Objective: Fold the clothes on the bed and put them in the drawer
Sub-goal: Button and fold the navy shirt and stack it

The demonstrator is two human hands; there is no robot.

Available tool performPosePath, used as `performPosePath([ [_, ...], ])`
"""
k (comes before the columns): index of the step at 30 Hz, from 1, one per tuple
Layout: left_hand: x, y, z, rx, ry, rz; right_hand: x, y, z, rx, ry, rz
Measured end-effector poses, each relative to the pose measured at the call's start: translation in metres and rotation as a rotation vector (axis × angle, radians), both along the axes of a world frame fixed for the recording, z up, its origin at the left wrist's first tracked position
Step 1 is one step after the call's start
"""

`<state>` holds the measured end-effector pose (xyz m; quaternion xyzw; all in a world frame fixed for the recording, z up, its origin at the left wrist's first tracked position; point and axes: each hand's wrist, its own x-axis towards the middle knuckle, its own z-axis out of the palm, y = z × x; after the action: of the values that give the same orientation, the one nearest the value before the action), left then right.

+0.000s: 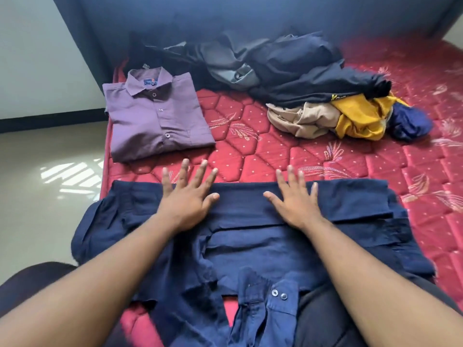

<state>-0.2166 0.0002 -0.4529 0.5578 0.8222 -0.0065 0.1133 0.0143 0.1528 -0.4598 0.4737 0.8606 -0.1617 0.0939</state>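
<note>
Both hands, left (186, 205) and right (297, 205), press flat, grip open, on a navy shirt (250, 246) atop the red quilted mattress (263, 151).

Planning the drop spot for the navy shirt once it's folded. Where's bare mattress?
Free: the strip of mattress between the folded purple shirt and the unfolded pile, and the stretch right of the navy shirt. Crowded: far side under the pile; near side, where left hand and right hand press flat.

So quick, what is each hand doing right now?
Left hand: open, fingers spread, pressing flat on the dark navy blue cotton shirt.
Right hand: open, fingers straight, pressing flat on the same shirt.
</note>
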Motion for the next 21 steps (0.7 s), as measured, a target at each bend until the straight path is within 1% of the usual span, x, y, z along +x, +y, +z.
performPosePath([
  [1, 0.029, 0.016, -0.003, 0.076, -0.071, -0.076, -0.010, -0.008, -0.002, -0.055, 0.040, 0.112],
  [2, 0.047, 0.025, -0.010, 0.107, -0.136, -0.122, -0.016, -0.014, -0.006, -0.094, 0.035, 0.214],
  [3, 0.058, 0.029, -0.018, 0.109, -0.162, -0.140, -0.011, -0.010, -0.008, -0.095, 0.003, 0.280],
  [4, 0.062, 0.037, -0.026, 0.092, -0.158, -0.141, 0.005, 0.009, -0.008, -0.069, -0.032, 0.279],
  [5, 0.059, 0.038, -0.033, 0.058, -0.119, -0.150, 0.026, 0.029, -0.009, -0.050, -0.076, 0.223],
  [6, 0.059, 0.040, -0.035, 0.028, -0.092, -0.156, 0.059, 0.051, -0.006, -0.057, -0.125, 0.121],
  [8, 0.059, 0.046, -0.033, 0.005, -0.080, -0.148, 0.114, 0.085, 0.003, -0.074, -0.195, -0.154],
  [9, 0.067, 0.056, -0.028, 0.007, -0.098, -0.169, 0.133, 0.093, 0.006, -0.045, -0.238, -0.259],
  [10, 0.078, 0.067, -0.024, 0.028, -0.108, -0.199, 0.134, 0.094, 0.008, 0.007, -0.283, -0.282],
  [11, 0.091, 0.080, -0.023, 0.050, -0.115, -0.237, 0.123, 0.092, 0.006, 0.045, -0.289, -0.227],
  [12, 0.104, 0.090, -0.025, 0.056, -0.114, -0.268, 0.105, 0.084, 0.004, 0.042, -0.245, -0.124],
  [14, 0.126, 0.104, -0.032, 0.045, -0.089, -0.265, 0.072, 0.066, -0.006, -0.035, -0.138, 0.082],
  [15, 0.128, 0.106, -0.036, 0.045, -0.062, -0.253, 0.066, 0.063, -0.010, -0.050, -0.106, 0.141],
  [16, 0.125, 0.104, -0.039, 0.036, -0.047, -0.255, 0.069, 0.067, -0.014, -0.048, -0.088, 0.150],
  [19, 0.087, 0.082, -0.042, -0.014, -0.038, -0.298, 0.099, 0.089, -0.013, -0.034, -0.126, 0.041],
  [21, 0.048, 0.059, -0.040, -0.022, -0.042, -0.232, 0.112, 0.095, -0.010, -0.055, -0.152, -0.057],
])
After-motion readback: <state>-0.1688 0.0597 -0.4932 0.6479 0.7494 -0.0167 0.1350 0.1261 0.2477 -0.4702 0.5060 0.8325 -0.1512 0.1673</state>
